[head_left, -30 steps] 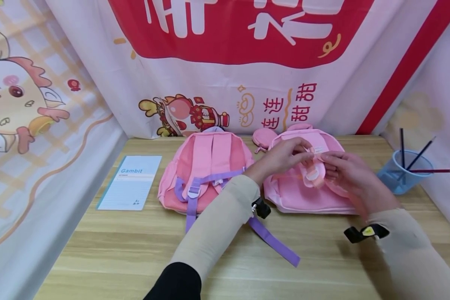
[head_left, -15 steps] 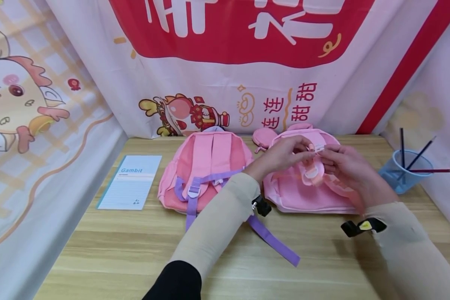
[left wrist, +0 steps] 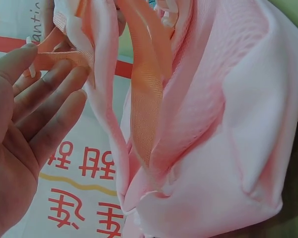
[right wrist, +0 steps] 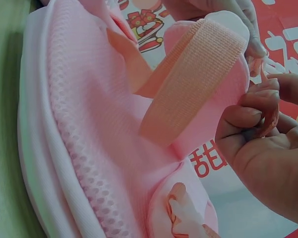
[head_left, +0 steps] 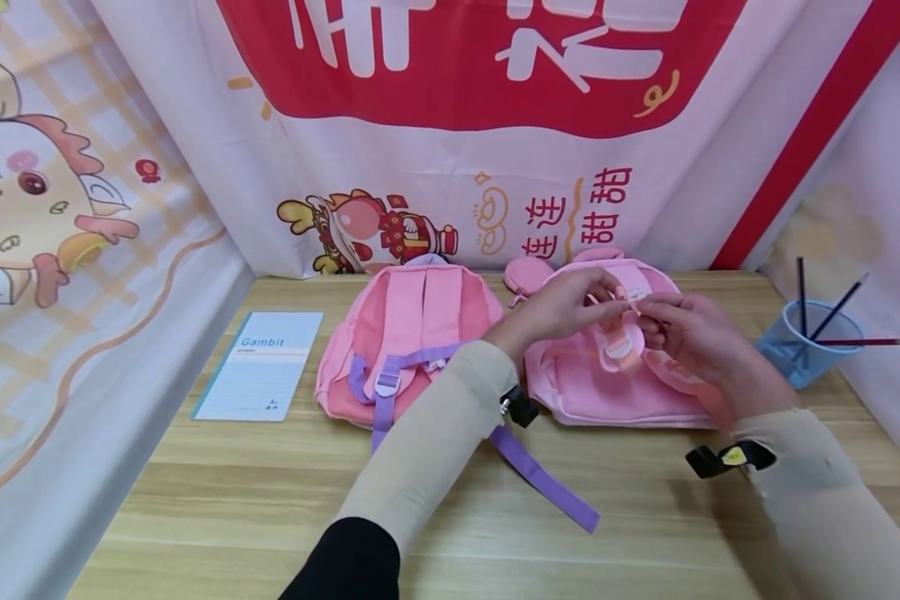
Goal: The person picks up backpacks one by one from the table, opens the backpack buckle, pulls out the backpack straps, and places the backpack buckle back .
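Observation:
In the head view, my left hand (head_left: 566, 304) and right hand (head_left: 693, 333) meet above the pink backpack (head_left: 585, 392) on the right. My left hand pinches a white plastic buckle (left wrist: 31, 59) threaded with orange webbing (left wrist: 59, 58); its other fingers extend loosely. The right hand grips a piece of the orange strap (right wrist: 270, 121) with curled fingers, close to the left fingertips. Between and below them hangs the padded pink shoulder strap (head_left: 621, 343), with an orange webbing loop (right wrist: 193, 79) across it. The fingers partly hide the buckle.
A second pink backpack (head_left: 405, 317) with purple straps (head_left: 547, 483) lies to the left, partly behind my left forearm. Further left is a notebook (head_left: 258, 375). A round pink pouch (head_left: 528, 273) rests at the back, and a blue cup (head_left: 810, 358) with pencils stands right.
My right hand has shifted slightly, its fingertips working at the buckle and strap beside the left fingers. The left hand stays nearly in place, and the backpacks lie where they were.

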Demonstrator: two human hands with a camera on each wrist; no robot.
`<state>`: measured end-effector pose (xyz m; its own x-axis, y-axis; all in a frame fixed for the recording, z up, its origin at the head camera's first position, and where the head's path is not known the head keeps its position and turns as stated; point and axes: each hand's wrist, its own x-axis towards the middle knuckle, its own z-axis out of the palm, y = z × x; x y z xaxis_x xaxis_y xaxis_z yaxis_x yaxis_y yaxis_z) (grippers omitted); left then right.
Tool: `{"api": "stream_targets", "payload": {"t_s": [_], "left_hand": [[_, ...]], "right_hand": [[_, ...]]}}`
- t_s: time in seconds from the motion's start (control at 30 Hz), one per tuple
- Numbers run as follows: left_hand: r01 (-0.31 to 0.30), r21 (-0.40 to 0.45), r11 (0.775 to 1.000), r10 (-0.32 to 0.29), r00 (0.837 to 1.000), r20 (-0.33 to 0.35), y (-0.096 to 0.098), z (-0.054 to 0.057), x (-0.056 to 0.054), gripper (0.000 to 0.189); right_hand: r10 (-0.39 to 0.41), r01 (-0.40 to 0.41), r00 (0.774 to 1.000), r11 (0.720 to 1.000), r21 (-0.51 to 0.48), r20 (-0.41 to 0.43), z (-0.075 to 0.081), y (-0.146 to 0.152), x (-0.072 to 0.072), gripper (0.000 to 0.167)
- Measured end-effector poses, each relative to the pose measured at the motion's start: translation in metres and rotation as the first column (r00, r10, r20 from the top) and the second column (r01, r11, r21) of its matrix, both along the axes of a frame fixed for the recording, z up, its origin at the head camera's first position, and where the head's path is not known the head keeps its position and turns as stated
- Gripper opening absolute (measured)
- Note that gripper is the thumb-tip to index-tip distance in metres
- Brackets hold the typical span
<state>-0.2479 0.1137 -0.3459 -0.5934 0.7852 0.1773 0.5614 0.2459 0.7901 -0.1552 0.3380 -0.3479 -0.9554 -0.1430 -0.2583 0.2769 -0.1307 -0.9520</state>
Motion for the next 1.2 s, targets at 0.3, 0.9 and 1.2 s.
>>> {"api": "stream_targets", "payload": {"t_s": [0.3,0.9,1.2], "left_hand": [[0.019,0.009,1.000,-0.020,0.988,0.154,-0.001,0.004,0.000,0.030],[0.023,0.090,0.996,-0.039,0.983,0.180,-0.001,-0.006,-0.001,0.019],[0.021,0.063,0.998,-0.029,0.990,0.138,-0.002,-0.004,-0.001,0.018]], "right_hand": [[0.008,-0.007,1.000,1.000,0.017,-0.016,-0.006,0.002,0.000,0.018],[-0.020,0.021,1.000,0.999,-0.037,0.015,-0.006,-0.003,-0.005,0.015],[-0.046,0.039,0.997,0.993,0.110,0.055,-0.001,-0.007,-0.011,0.015]]}}
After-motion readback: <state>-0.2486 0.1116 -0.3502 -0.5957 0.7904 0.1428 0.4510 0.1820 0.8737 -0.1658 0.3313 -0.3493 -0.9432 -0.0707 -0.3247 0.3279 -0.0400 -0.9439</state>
